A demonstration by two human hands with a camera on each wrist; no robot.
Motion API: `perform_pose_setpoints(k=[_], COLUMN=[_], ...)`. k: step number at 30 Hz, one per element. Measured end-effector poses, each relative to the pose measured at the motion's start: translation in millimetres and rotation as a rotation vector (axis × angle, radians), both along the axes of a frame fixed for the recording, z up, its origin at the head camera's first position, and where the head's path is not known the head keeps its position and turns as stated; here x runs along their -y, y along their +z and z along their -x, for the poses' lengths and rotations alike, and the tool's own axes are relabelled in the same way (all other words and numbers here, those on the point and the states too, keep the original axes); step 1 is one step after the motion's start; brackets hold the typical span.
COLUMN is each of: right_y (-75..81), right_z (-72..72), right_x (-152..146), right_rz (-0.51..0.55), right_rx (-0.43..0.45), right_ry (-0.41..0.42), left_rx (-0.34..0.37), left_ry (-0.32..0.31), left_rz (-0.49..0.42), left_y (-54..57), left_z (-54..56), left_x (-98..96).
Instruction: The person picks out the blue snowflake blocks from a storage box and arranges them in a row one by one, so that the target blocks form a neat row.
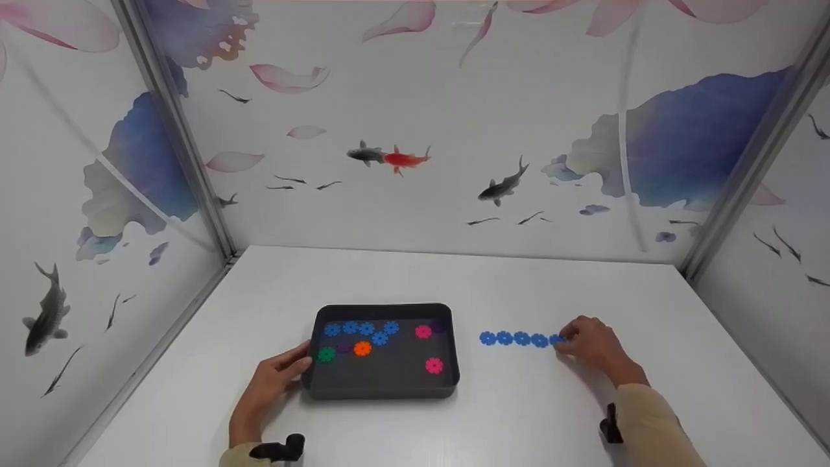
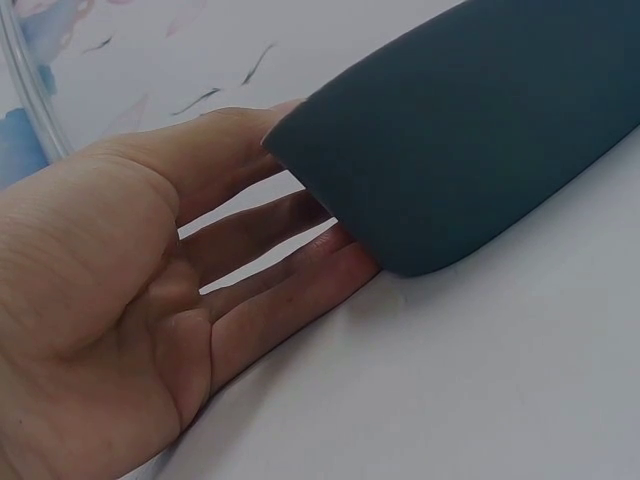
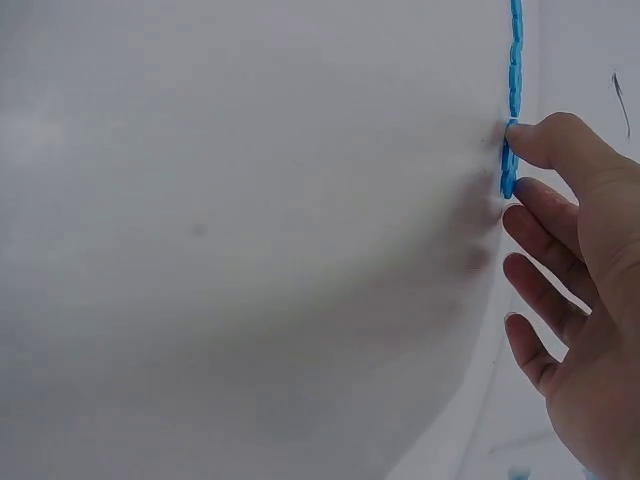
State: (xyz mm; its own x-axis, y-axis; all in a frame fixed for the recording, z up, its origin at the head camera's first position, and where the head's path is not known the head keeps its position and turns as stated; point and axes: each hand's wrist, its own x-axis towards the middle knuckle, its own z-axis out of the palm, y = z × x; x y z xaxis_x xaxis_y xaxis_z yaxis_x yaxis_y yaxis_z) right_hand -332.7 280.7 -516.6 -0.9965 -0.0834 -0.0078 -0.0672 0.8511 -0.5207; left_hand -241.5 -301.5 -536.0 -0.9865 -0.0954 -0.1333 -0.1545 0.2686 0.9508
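Observation:
My right hand (image 1: pixel 591 347) pinches the right end of a row of blue snowflake discs (image 1: pixel 522 338) between thumb and fingertips. In the right wrist view the row shows edge-on as a thin blue strip (image 3: pixel 515 75), with the thumb on one side; the other fingers of the hand (image 3: pixel 575 250) are spread below. My left hand (image 1: pixel 272 383) holds the left side of a dark grey tray (image 1: pixel 382 392). The left wrist view has that hand (image 2: pixel 130 270) with thumb and fingers at the end of the tray wall (image 2: pixel 450 150).
Inside the tray lie several blue discs (image 1: pixel 367 329), a green disc (image 1: pixel 326 354), an orange one (image 1: pixel 362 349), two pink discs (image 1: pixel 434 366) and dark purple ones (image 1: pixel 439 325). Printed panels (image 1: pixel 415 97) enclose the white table (image 1: pixel 519 415) at the back and sides.

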Motion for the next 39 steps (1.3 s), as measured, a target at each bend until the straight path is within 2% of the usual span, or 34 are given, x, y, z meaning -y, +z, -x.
perform_pose_setpoints(k=[5, 15, 21, 26, 33, 39], right_y=[2.9, 7.9, 16.2, 30.3, 42.7, 55.5], right_z=[-0.5, -2.9, 0.7, 3.9, 4.1, 6.3], right_x=[-0.4, 1.7, 10.8, 38.0, 87.3, 124.6], right_rz=[0.011, 0.0, 0.058, 0.109, 0.205, 0.265], right_rx=[0.033, 0.031, -0.034, -0.082, -0.132, -0.165], right_ry=[0.005, 0.039, 0.096, 0.122, 0.153, 0.166], left_rx=[-0.01, -0.02, -0.018, -0.011, -0.015, -0.018], left_ry=[0.003, -0.016, -0.021, -0.024, -0.022, -0.028], left_rz=[0.003, 0.025, -0.025, -0.042, -0.021, -0.051], left_y=[-0.2, -0.8, 2.9, 3.8, 1.2, 0.6], left_z=[-0.2, 0.0, -3.0, -3.8, -5.7, -3.3], left_x=[0.4, 0.7, -0.3, -0.1, 1.4, -0.1])
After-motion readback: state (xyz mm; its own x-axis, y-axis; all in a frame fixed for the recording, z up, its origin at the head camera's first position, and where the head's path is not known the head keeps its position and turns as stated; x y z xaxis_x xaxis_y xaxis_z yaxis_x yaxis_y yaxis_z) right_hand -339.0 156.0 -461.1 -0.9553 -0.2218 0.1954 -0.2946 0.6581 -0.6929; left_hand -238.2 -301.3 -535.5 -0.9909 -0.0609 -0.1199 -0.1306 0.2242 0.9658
